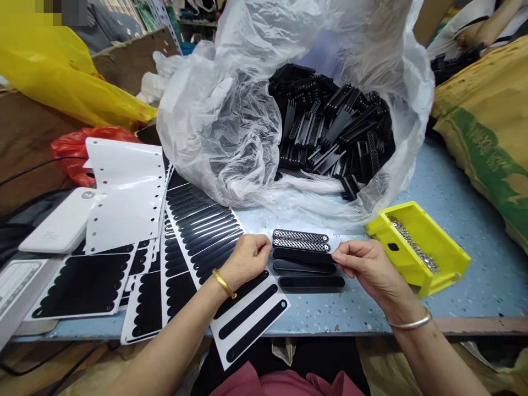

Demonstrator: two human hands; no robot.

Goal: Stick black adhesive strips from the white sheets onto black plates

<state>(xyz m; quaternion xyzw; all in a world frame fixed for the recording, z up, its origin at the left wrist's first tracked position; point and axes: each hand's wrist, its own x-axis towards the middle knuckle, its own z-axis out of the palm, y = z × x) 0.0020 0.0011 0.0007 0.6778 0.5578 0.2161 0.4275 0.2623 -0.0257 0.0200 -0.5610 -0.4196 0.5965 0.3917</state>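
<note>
My left hand [251, 257], with a gold bracelet, is closed at the left end of a thin black sticker strip [303, 254]. The fingers of my right hand [363, 267] pinch the strip's other end. It stretches level between my hands, just over a short row of black bars. Beyond it lie two bars with a mesh pattern [301, 236]; on the near side are two plain black bars [311, 282]. Under my left forearm lies a white sheet of black stickers [258, 324], with some strips peeled away.
A clear plastic bag [231, 126] full of black bars [330, 126] stands at the back. A yellow bin [447, 258] with small metal parts sits at the right. More sticker sheets [82, 286] and a white power bank [58, 223] lie left. Another person's arm [495, 25] shows top right.
</note>
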